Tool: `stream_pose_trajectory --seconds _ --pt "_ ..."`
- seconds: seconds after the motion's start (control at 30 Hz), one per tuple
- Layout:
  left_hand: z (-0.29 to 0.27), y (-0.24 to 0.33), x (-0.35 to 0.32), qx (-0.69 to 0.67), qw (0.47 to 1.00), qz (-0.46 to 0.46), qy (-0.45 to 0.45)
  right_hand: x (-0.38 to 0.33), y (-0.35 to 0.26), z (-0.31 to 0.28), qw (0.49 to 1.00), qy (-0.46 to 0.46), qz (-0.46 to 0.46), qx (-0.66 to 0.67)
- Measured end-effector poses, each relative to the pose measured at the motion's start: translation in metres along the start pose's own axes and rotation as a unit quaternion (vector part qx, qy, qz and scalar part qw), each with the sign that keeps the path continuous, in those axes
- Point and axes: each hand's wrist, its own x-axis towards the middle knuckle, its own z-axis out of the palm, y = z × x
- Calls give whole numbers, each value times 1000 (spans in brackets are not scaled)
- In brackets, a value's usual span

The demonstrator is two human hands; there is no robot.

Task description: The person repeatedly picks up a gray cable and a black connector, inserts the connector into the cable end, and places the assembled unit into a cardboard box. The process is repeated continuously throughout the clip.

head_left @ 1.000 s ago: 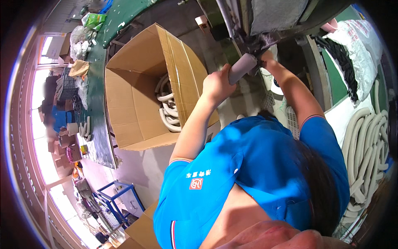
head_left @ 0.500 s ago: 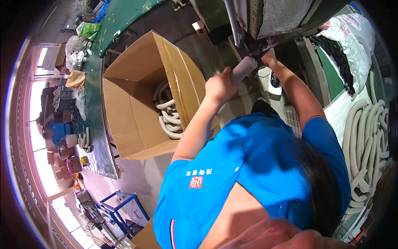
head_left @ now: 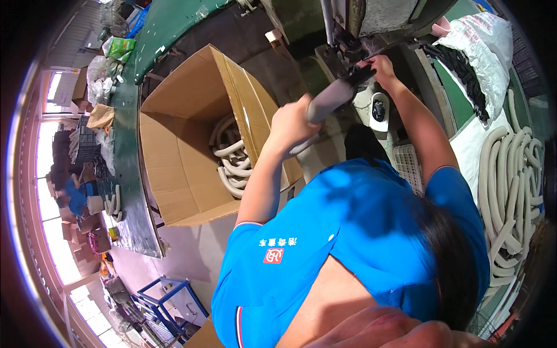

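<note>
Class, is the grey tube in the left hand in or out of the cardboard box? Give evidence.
Out: the left hand holds the grey tube to the right of the cardboard box, outside its walls.

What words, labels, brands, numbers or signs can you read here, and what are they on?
Blue shirt: a row of white characters beside a red square badge; wording not copied here.
White sack: too blurred to read.
Green bag: any print is too small to read.
</note>
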Motion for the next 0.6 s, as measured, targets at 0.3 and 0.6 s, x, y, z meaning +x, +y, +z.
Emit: stream_pose_trajectory --seconds 0.3,0.6 --pt "9 -67 -128 -161 955 -165 186 -53 -74 -42 870 -158 118 452" --pt "17 -21 -117 -190 938 -220 186 -89 -76 -31 945 30 -265 188"
